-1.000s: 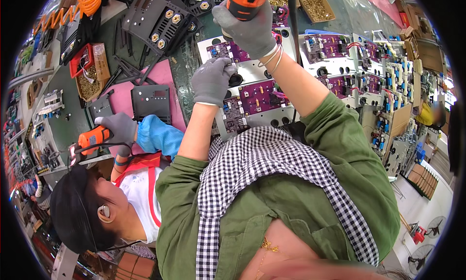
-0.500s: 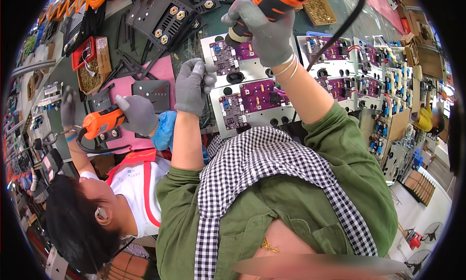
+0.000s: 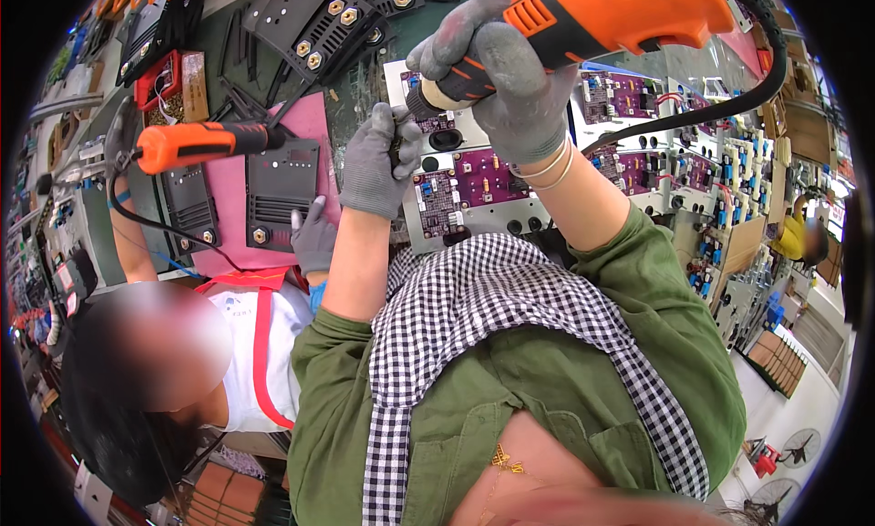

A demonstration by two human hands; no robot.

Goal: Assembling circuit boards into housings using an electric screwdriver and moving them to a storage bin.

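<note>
My right hand (image 3: 524,88), in a grey glove, is wrapped round an orange and black electric screwdriver (image 3: 583,20). Its tip end points left and down, beside the fingertips of my left hand (image 3: 378,166). That left hand, gloved too, is closed with its fingers bunched; something small and dark shows between them, too little to name. Below both hands lie purple circuit boards (image 3: 483,177) on silvery metal plates (image 3: 447,141) with dark round holes. The screwdriver and my right hand cover part of the upper plate.
At the left a co-worker's gloved hand (image 3: 315,238) touches a black slotted panel (image 3: 284,184) on a pink mat (image 3: 235,175). Another orange screwdriver (image 3: 210,146) hangs above the panels. More black panels (image 3: 319,25) with brass nuts lie at the back. Further boards (image 3: 629,93) stand to the right.
My right hand has lifted the screwdriver toward me, its tip coming left to my left hand. My left hand has shifted slightly right. The co-worker has let go of the other screwdriver.
</note>
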